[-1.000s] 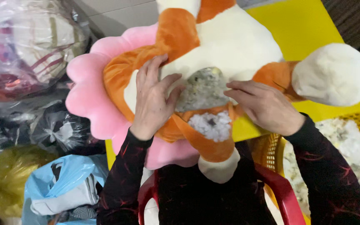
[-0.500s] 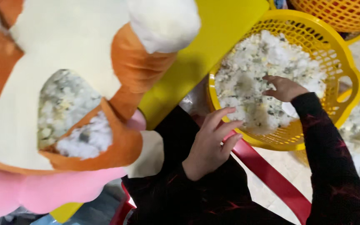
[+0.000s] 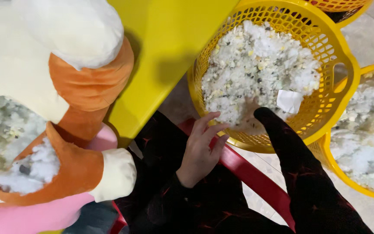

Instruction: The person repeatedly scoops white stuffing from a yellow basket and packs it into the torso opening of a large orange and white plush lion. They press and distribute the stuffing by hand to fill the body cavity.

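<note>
left hand (image 3: 200, 149) open, fingers spread, empty, at near rim of yellow basket (image 3: 345, 65) | right hand buried in stuffing (image 3: 256, 60) inside basket, grip cannot be told | desk (image 3: 174, 39) edge just left of basket

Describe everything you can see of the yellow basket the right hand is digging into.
The yellow basket is round, plastic-looking, with lattice walls and a handle slot. It stands beside the yellow table, heaped with white, speckled stuffing and one white paper scrap. The right hand is buried in the stuffing; the left hand hovers at its near rim.
</note>
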